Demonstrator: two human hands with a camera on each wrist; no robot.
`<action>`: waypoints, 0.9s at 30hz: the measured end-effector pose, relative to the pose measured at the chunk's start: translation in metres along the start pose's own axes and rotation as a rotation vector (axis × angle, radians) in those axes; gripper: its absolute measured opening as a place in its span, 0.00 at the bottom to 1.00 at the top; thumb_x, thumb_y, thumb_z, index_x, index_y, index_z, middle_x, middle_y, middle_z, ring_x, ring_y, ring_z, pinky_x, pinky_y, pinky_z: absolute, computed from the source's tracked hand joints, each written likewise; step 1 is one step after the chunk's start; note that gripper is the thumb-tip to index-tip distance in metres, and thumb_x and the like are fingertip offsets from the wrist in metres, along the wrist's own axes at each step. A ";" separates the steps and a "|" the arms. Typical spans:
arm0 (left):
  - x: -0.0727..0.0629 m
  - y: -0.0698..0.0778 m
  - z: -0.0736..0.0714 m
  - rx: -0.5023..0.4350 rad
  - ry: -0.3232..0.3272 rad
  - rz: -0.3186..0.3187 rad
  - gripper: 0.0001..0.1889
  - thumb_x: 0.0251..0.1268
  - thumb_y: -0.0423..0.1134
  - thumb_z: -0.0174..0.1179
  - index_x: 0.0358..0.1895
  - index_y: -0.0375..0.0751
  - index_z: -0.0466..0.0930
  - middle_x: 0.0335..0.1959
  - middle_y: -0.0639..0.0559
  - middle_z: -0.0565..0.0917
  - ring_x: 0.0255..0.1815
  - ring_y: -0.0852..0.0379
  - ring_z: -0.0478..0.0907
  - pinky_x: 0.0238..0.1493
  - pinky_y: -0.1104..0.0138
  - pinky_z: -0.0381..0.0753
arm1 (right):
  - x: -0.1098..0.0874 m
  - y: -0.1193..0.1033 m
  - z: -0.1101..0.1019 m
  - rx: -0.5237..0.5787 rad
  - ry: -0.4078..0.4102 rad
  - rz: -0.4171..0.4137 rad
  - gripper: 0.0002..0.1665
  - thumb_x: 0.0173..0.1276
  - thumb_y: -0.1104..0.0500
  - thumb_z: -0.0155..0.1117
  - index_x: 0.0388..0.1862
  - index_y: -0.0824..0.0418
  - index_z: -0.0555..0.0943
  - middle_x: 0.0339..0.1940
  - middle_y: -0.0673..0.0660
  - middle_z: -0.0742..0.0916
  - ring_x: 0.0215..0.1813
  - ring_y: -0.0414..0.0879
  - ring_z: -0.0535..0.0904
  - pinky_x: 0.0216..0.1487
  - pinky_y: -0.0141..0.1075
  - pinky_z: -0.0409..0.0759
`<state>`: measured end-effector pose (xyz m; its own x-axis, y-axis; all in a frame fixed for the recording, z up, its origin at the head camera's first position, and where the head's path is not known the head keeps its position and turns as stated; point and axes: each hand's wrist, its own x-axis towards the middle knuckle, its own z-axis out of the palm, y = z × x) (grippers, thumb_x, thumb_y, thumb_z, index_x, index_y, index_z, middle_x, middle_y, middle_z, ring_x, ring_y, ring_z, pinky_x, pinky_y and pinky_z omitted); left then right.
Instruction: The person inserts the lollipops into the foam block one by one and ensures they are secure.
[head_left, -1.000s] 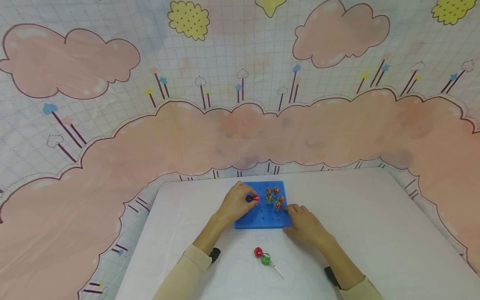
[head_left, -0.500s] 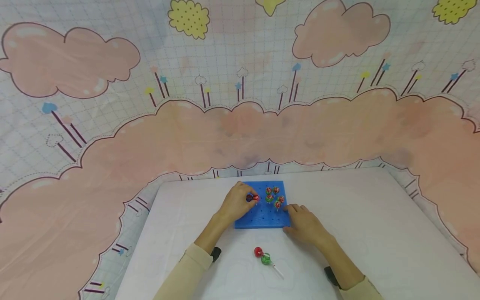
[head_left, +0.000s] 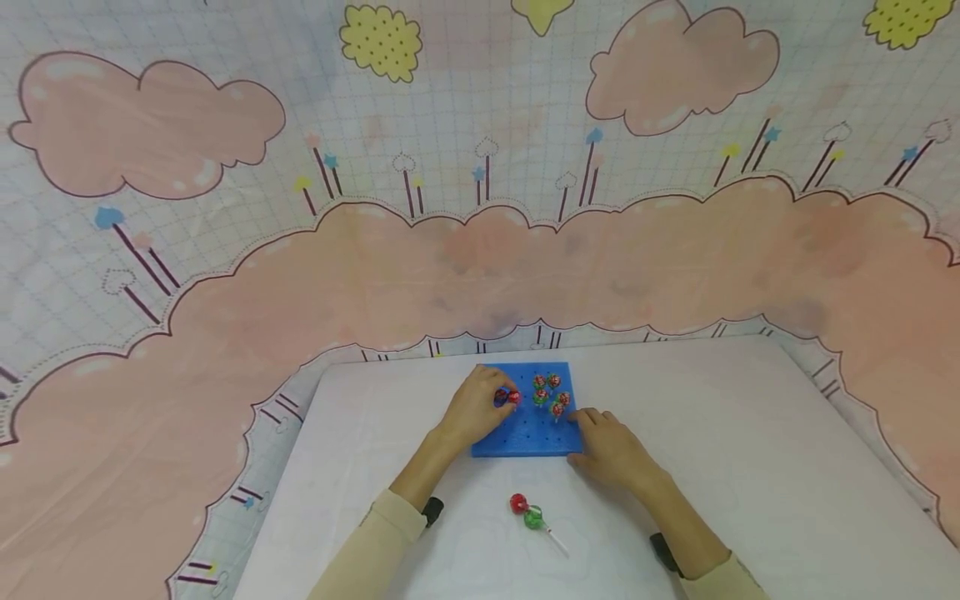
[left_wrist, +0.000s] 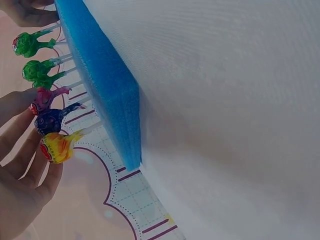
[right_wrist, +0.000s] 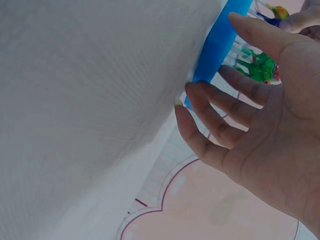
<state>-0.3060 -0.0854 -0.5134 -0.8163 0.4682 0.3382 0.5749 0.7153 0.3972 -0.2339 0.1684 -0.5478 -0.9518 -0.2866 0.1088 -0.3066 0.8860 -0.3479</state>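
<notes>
My left hand (head_left: 474,404) pinches a pink-red wrapped lollipop (left_wrist: 46,100) over the blue foam board (head_left: 517,437), its thumb against the wrapper in the left wrist view. Right beside that one, a dark blue lollipop (left_wrist: 48,121) and a yellow lollipop (left_wrist: 59,147) stand with their sticks in the foam, the other fingers behind them. Several green-and-red lollipops (head_left: 540,397) are upright on the board's right side. At the near right corner, my right hand (head_left: 611,446) rests with relaxed fingers, thumb and fingertips (right_wrist: 227,71) touching the foam edges.
A lollipop (head_left: 533,518) in red and green wrapping lies on the white table (head_left: 720,450) in front of the board, its white stick pointing toward me. Rows of small holes dot the board. A patterned cloth (head_left: 480,267) hangs behind the table.
Both hands and the lollipops keep their places. Only the head view has shifted very slightly.
</notes>
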 end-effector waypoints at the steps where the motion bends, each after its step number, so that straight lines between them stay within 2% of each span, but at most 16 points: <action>1: -0.001 0.000 0.000 -0.003 0.001 0.000 0.10 0.65 0.40 0.75 0.47 0.45 0.89 0.53 0.51 0.85 0.57 0.53 0.76 0.62 0.58 0.80 | 0.000 0.000 0.000 0.001 0.000 -0.001 0.37 0.64 0.51 0.80 0.67 0.63 0.77 0.66 0.63 0.82 0.67 0.61 0.78 0.67 0.57 0.79; 10: -0.010 0.003 -0.007 -0.005 0.082 0.074 0.14 0.65 0.39 0.75 0.52 0.42 0.88 0.57 0.53 0.80 0.60 0.54 0.74 0.62 0.61 0.79 | 0.000 -0.002 0.001 0.001 -0.009 -0.003 0.37 0.65 0.50 0.79 0.67 0.64 0.77 0.66 0.64 0.82 0.67 0.62 0.78 0.66 0.57 0.79; 14: -0.019 0.009 -0.013 -0.051 0.127 0.096 0.11 0.65 0.36 0.74 0.49 0.42 0.88 0.54 0.53 0.80 0.57 0.54 0.75 0.58 0.61 0.82 | 0.001 -0.001 0.001 -0.003 -0.003 -0.010 0.37 0.65 0.50 0.79 0.68 0.64 0.77 0.66 0.63 0.82 0.67 0.61 0.78 0.66 0.57 0.79; 16: -0.025 0.013 -0.016 -0.093 0.115 0.101 0.11 0.65 0.34 0.73 0.49 0.41 0.88 0.52 0.53 0.80 0.54 0.53 0.78 0.55 0.60 0.84 | 0.001 -0.001 0.001 -0.005 -0.002 -0.011 0.37 0.65 0.50 0.79 0.68 0.64 0.77 0.66 0.63 0.82 0.67 0.61 0.78 0.66 0.56 0.79; 18: -0.032 0.017 -0.018 -0.144 0.069 0.100 0.10 0.67 0.33 0.72 0.49 0.40 0.88 0.50 0.51 0.81 0.51 0.52 0.80 0.53 0.59 0.86 | 0.001 0.000 0.002 -0.005 -0.003 -0.009 0.37 0.65 0.50 0.79 0.68 0.63 0.77 0.66 0.63 0.82 0.67 0.61 0.78 0.66 0.56 0.79; 22: -0.045 0.025 -0.017 -0.175 -0.079 0.093 0.09 0.71 0.37 0.69 0.50 0.42 0.88 0.47 0.52 0.84 0.43 0.57 0.81 0.46 0.67 0.85 | 0.000 0.000 0.001 -0.004 -0.007 -0.005 0.38 0.65 0.49 0.79 0.68 0.64 0.77 0.66 0.63 0.82 0.67 0.61 0.78 0.66 0.57 0.79; 25: -0.054 0.033 -0.015 -0.127 -0.206 0.087 0.10 0.73 0.43 0.68 0.51 0.45 0.88 0.46 0.56 0.84 0.41 0.63 0.79 0.42 0.74 0.80 | 0.000 0.000 0.000 -0.004 -0.008 -0.005 0.38 0.65 0.50 0.79 0.68 0.64 0.77 0.66 0.63 0.82 0.66 0.61 0.78 0.66 0.57 0.79; 27: -0.060 0.038 -0.015 -0.105 -0.291 0.074 0.12 0.73 0.46 0.67 0.52 0.46 0.89 0.47 0.59 0.84 0.43 0.65 0.79 0.45 0.75 0.81 | -0.001 -0.001 -0.001 -0.006 -0.007 -0.009 0.38 0.65 0.50 0.79 0.68 0.64 0.77 0.66 0.64 0.83 0.66 0.62 0.78 0.66 0.57 0.79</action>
<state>-0.2349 -0.0939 -0.5059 -0.7448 0.6569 0.1172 0.6240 0.6233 0.4714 -0.2328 0.1682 -0.5466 -0.9490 -0.2974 0.1049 -0.3152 0.8854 -0.3416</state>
